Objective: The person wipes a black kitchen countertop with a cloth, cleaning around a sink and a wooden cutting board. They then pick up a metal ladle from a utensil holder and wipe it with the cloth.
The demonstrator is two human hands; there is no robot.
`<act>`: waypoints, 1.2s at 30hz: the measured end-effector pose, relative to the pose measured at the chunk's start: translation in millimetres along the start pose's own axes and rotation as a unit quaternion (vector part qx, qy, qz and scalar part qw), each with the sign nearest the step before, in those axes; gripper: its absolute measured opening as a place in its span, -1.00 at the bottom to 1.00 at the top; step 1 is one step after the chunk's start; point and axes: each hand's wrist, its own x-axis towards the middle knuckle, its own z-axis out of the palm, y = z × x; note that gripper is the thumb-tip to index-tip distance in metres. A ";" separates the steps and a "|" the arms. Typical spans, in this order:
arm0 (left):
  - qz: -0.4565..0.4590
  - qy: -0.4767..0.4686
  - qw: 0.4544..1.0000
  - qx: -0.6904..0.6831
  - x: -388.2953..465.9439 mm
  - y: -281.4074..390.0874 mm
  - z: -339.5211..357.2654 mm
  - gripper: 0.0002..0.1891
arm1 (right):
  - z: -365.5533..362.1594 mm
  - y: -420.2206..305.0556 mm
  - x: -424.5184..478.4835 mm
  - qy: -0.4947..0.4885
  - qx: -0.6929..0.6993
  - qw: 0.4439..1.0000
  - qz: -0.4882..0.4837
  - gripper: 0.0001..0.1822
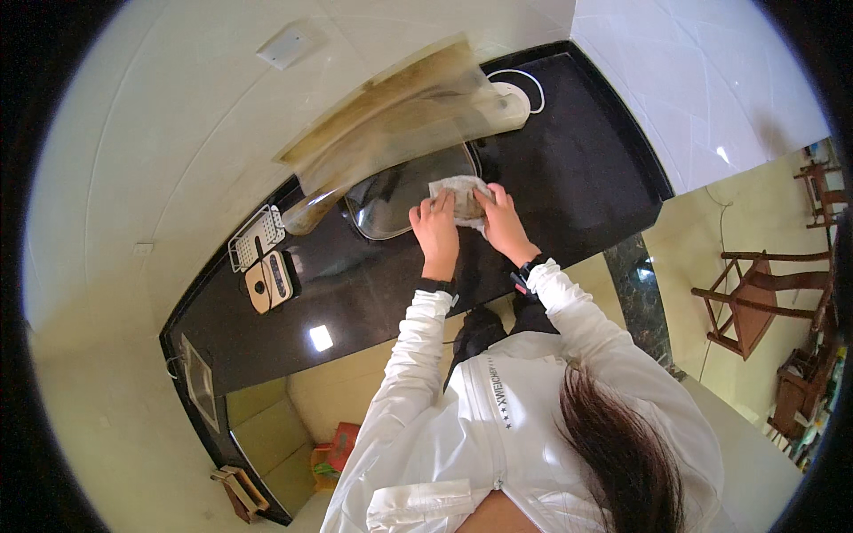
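Both hands grip a stained, pale crumpled cloth [472, 205] above the black countertop [553, 173]. My left hand [434, 233] has its fingers bent over the cloth's left part, and my right hand [504, 223] pinches its right side. Just behind and left of them lies a dark, glossy panel with a rounded metal rim [410, 190], perhaps a cooktop. A yellowed, clear plastic sheet [400, 126] leans over its back part and hides some of it. Whether the cloth touches the counter is hard to tell.
At the back, a white round device with a cord [516, 100] is partly behind the sheet. To the left are a white wire-edged rack [258, 240], a cream appliance with a dark knob [269, 282] and a sink [198, 381]. A wooden chair [753, 306] stands at right.
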 end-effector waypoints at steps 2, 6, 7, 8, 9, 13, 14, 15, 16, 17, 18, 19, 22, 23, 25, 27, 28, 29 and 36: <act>0.013 -0.004 1.000 -0.003 13.0 7.5 6.1 -0.60 | -10.4 7.0 11.9 0.021 -0.016 1.000 0.006 -0.38; 0.010 -0.035 0.999 0.017 31.2 18.8 32.8 -0.64 | -14.4 32.9 44.7 0.059 -0.060 0.996 -0.022 -0.46; 0.010 -0.040 0.999 0.017 38.6 25.1 35.2 -0.64 | -12.6 39.9 52.6 0.069 -0.070 0.995 -0.029 -0.48; 0.011 -0.045 0.999 0.017 46.4 31.8 37.8 -0.65 | -10.1 46.0 59.2 0.084 -0.086 0.992 -0.027 -0.51; 0.009 -0.051 0.998 0.019 52.3 36.5 41.2 -0.66 | -8.0 49.6 64.3 0.086 -0.088 0.992 -0.017 -0.50; 0.009 -0.053 0.998 0.035 69.6 48.5 51.8 -0.68 | 1.7 61.2 80.4 0.093 -0.104 0.990 0.005 -0.50; 0.016 -0.035 0.999 0.037 69.1 45.1 61.3 -0.68 | 3.6 64.0 82.9 0.083 -0.115 0.990 0.005 -0.51; 0.011 -0.035 0.999 0.029 68.4 43.6 65.2 -0.67 | 5.0 65.8 84.9 0.071 -0.126 0.989 0.004 -0.52; 0.006 -0.035 0.999 0.020 67.0 41.9 68.5 -0.67 | 7.1 66.5 87.3 0.076 -0.144 0.987 0.002 -0.53; 0.001 -0.035 0.999 0.011 65.5 40.2 71.5 -0.66 | 8.9 66.9 86.9 0.075 -0.147 0.986 0.001 -0.54; 0.006 -0.031 0.999 0.013 65.5 39.7 72.2 -0.66 | 4.5 63.1 87.8 0.074 -0.152 0.986 0.000 -0.55; 0.010 -0.027 0.999 0.015 65.3 39.1 72.7 -0.65 | 2.0 61.4 87.0 0.072 -0.156 0.985 0.000 -0.56; 0.000 -0.063 0.998 -0.001 63.7 45.3 67.8 -0.65 | 9.1 69.7 79.7 0.069 -0.144 0.987 0.006 -0.59; -0.007 -0.083 0.996 -0.010 63.2 47.8 66.2 -0.66 | 10.3 72.9 77.4 0.065 -0.144 0.987 0.009 -0.59; -0.001 -0.066 0.998 -0.007 57.6 45.0 68.2 -0.66 | 5.8 69.6 75.6 0.044 -0.152 0.987 0.007 -0.60; 0.004 -0.061 0.998 -0.004 55.3 43.8 68.7 -0.66 | 3.2 69.1 74.4 0.033 -0.148 0.988 0.007 -0.61; 0.005 -0.063 0.998 -0.002 55.5 43.9 68.1 -0.66 | 2.4 70.0 73.8 0.032 -0.141 0.990 0.007 -0.62; 0.006 -0.066 0.998 0.000 55.5 44.1 67.4 -0.66 | 1.6 70.7 72.9 0.030 -0.133 0.991 0.007 -0.63; 0.028 -0.053 0.998 -0.004 47.5 49.5 52.9 -0.62 | 9.9 74.9 45.0 -0.018 -0.105 0.994 0.023 -0.52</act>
